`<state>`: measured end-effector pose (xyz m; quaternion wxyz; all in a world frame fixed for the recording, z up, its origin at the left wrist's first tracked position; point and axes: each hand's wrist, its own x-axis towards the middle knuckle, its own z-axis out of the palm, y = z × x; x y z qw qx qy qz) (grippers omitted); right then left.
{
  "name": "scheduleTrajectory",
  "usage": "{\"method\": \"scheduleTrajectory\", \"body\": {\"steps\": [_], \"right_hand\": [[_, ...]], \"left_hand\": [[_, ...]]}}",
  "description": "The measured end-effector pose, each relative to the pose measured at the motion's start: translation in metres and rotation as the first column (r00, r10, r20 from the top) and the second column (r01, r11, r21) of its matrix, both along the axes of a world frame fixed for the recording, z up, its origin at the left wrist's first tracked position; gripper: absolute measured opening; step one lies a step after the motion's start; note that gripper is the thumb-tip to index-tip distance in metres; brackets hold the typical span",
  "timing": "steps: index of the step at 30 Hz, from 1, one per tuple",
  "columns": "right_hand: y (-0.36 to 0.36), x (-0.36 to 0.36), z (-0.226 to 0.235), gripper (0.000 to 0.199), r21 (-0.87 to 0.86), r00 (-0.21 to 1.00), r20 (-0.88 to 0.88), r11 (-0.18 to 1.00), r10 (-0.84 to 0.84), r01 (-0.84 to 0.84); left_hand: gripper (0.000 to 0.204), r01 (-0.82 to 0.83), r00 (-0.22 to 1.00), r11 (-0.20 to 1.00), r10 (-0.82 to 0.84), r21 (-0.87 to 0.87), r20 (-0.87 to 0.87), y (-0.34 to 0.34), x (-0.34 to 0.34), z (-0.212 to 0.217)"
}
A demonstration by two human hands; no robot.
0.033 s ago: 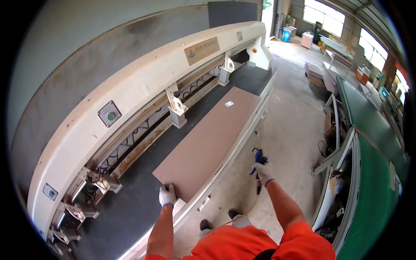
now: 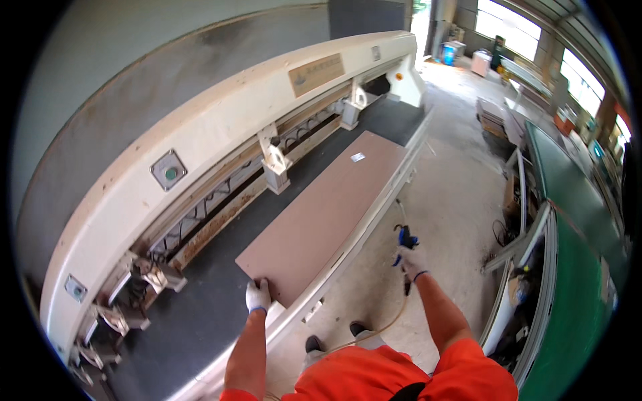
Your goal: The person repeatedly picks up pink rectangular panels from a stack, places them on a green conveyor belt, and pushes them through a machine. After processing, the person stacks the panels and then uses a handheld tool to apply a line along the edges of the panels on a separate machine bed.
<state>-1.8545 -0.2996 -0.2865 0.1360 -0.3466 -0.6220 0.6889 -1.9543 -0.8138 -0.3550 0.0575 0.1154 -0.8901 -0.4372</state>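
Board on machine bed, one gloved hand on its near end; air gun in the other hand.

Long brown board (image 2: 328,217) lies flat on the dark bed (image 2: 194,314) of a cream-coloured machine (image 2: 200,134), stretching away from the person. Left hand (image 2: 258,295), gloved, rests on the board's near corner, fingers laid over its edge. Right hand (image 2: 409,259), gloved, is closed around a blue air gun (image 2: 404,239) with a hose (image 2: 381,327) trailing down, held over the concrete floor (image 2: 455,200), well apart from the board.
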Motion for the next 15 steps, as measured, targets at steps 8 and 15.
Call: {"method": "scheduleTrajectory", "body": {"steps": [8,15], "right_hand": [[-0.014,-0.031,0.16,0.022,0.343,0.326,0.703,0.101,0.631,-0.934],[-0.179,0.025,0.107,0.038,0.458,-0.081,0.731,-0.575,0.678,-0.678]], "left_hand": [[0.033,-0.389,0.921,0.58,0.232,0.716,0.313,0.02,0.066,-0.013],[0.028,-0.611,0.777,0.379,0.457,0.695,0.434,0.021,0.377,-0.022]]}}
